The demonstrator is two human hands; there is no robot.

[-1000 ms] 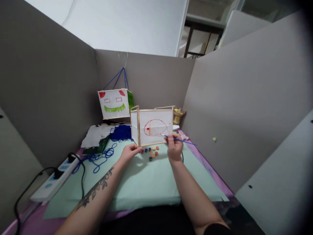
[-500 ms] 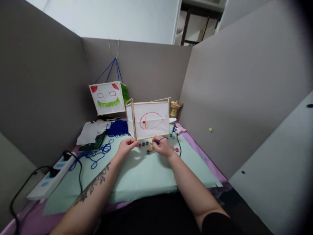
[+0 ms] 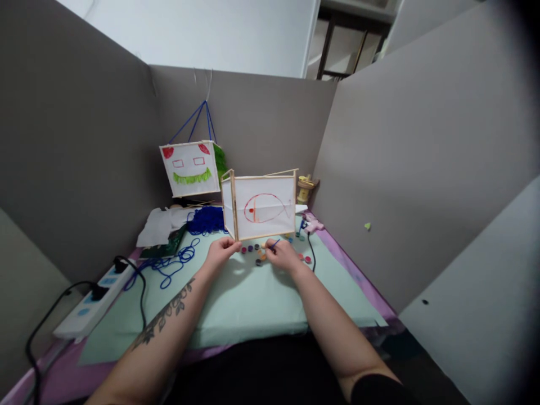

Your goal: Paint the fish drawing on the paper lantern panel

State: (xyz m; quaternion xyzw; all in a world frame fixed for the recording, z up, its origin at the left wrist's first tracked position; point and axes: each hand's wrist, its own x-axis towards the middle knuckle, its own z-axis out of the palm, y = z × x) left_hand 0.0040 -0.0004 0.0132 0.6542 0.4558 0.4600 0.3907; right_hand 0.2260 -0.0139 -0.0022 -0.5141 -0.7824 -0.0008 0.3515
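Right hand had dropped from panel face to paint pots, fingers closed around blue brush; tip was hidden. Left hand pinched lower corner of paper-sided frame, upright over green sheet. Hands were apart. Red fish outline faced wearer. Judgement: brushwork was interrupted, probably for paint pickup.

Frame: pale wood strips, matt. Panel: white paper, faint creases, matt. Hanging lantern: same wood and paper look. Cord pile: blue, soft fibrous. Table cover: pale green sheet, smooth, slightly wrinkled. Power strip: white plastic, smooth. Partition: grey, smooth, matt. Sleeve: black cloth, matt.
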